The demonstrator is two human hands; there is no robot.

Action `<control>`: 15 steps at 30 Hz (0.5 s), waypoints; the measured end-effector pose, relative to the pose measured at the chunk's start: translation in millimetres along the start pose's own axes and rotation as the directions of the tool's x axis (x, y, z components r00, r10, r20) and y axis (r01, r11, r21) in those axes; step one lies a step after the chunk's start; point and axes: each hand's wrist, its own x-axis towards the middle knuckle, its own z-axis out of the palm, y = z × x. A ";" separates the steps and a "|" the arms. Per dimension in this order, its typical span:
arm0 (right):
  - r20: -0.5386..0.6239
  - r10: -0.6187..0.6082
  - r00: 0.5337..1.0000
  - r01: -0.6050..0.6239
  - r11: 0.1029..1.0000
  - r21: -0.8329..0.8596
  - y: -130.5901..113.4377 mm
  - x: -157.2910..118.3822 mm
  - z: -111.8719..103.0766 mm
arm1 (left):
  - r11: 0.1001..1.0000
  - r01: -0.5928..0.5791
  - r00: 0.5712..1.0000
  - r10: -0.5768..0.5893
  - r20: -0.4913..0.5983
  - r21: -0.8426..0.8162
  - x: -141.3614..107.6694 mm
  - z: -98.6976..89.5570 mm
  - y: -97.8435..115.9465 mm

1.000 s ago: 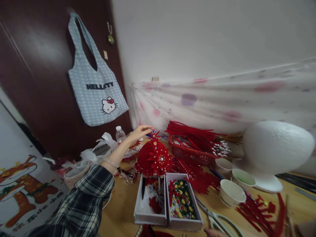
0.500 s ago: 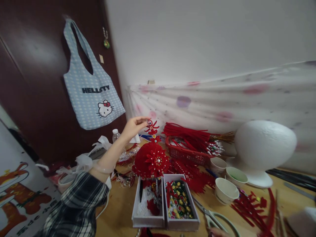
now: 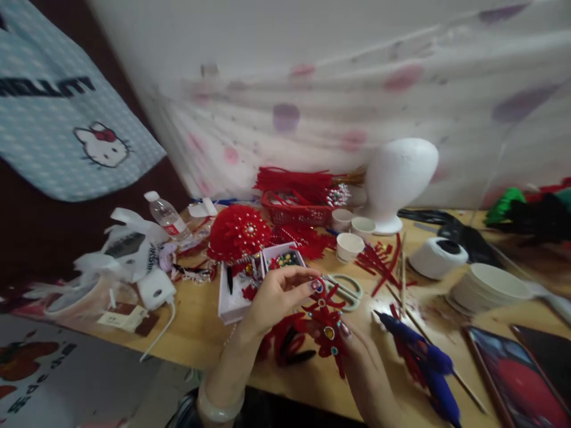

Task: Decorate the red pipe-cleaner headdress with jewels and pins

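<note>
Near the table's front edge, both hands hold a red velvety ornament (image 3: 329, 331) set with coloured gems and thin curled red strips. My left hand (image 3: 279, 297) pinches its upper end by a blue gem, thumb against forefinger. Lower down, my right hand (image 3: 363, 353) grips the ornament's body, the thumb beside a yellow gem; its other fingers are mostly hidden. Behind my left hand stand the white boxes (image 3: 228, 309) of beads and gems, one partly covered. Scissors with pale handles (image 3: 352, 291) lie just behind the ornament.
A red flowered piece (image 3: 238, 233) sits behind the boxes. A red basket (image 3: 297, 214), small cups (image 3: 349, 245) and a white foam head (image 3: 399, 178) stand farther back. At right lie a blue glue gun (image 3: 422, 351) and a phone (image 3: 513, 374); a bottle (image 3: 167, 217) is at left.
My left hand has come down and nearer with the ornament, away from above the red flowered piece. My right hand has risen from the lower edge and now holds it too. The view has swung right.
</note>
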 end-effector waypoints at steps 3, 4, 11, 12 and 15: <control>0.090 0.095 0.991 -0.100 0.993 0.057 2.5 -2.4 -5.6 | 0.998 0.045 0.999 -0.045 -0.003 -0.048 -2.8 7.2 -13.2; 0.097 0.107 0.989 -0.114 0.991 0.067 3.4 -1.7 -6.8 | 0.997 0.051 0.999 -0.051 -0.008 -0.057 -2.9 8.4 -15.3; 0.104 0.078 0.992 -0.086 0.993 0.080 16.1 11.7 -13.7 | 0.999 0.007 0.989 -0.015 -0.150 -0.053 -2.6 4.6 -21.3; 0.113 0.065 0.991 -0.075 0.993 0.086 16.6 13.0 -14.6 | 0.999 -0.026 0.980 0.017 -0.196 -0.043 -1.6 -1.6 -17.4; 0.094 -0.007 0.996 0.000 0.997 0.075 14.3 14.8 -18.2 | 0.976 -0.207 0.884 0.217 -0.415 0.069 9.2 -34.8 11.4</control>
